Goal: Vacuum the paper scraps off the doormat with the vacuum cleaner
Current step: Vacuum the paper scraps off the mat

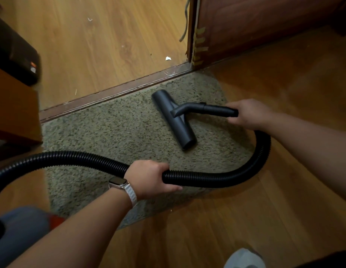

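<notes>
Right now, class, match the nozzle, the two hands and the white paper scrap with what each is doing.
1 floor nozzle
2 left hand
3 right hand
4 white paper scrap

A grips the ribbed hose
B lies on the wooden floor beyond the threshold
C rests on the doormat
D grips the rigid tube

Pairs: 1-C, 2-A, 3-D, 4-B.
</notes>
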A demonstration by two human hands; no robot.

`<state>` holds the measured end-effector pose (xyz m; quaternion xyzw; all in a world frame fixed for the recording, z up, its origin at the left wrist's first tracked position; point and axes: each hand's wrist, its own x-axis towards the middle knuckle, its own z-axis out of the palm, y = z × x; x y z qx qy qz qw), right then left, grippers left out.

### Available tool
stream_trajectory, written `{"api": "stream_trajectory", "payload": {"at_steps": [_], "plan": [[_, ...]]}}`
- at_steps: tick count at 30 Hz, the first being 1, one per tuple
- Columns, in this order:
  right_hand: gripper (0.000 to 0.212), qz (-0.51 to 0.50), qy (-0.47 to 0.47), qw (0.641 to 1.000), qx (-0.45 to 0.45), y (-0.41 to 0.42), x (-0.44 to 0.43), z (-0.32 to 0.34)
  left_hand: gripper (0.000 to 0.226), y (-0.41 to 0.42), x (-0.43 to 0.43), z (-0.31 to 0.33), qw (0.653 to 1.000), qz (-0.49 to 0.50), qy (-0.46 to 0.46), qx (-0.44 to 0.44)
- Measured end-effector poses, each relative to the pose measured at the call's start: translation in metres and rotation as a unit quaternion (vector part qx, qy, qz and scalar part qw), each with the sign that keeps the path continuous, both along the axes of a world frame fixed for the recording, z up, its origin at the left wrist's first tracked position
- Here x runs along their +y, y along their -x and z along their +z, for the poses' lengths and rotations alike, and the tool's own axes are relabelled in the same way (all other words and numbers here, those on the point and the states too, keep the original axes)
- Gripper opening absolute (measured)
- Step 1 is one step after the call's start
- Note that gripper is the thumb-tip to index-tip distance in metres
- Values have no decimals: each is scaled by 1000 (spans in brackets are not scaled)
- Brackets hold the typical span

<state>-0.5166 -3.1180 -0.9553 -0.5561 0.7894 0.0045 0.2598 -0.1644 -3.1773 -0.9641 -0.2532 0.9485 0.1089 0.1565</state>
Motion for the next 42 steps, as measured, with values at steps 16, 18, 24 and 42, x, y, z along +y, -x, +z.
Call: {"api": "stream_trajectory", "payload": {"at_steps": [16,18,24,42], "plan": [[14,-98,9,995,15,40,32,-2,66,4,5,-3,999,35,-6,21],[15,-106,9,994,20,42,37,-5,64,6,4,-1,999,31,-7,20],[15,-64,10,998,13,24,30,2,67,4,6,1,1000,12,1,1],[7,80,4,996,39,-52,10,29,82,-54,13,4,998,-45,20,38]]}}
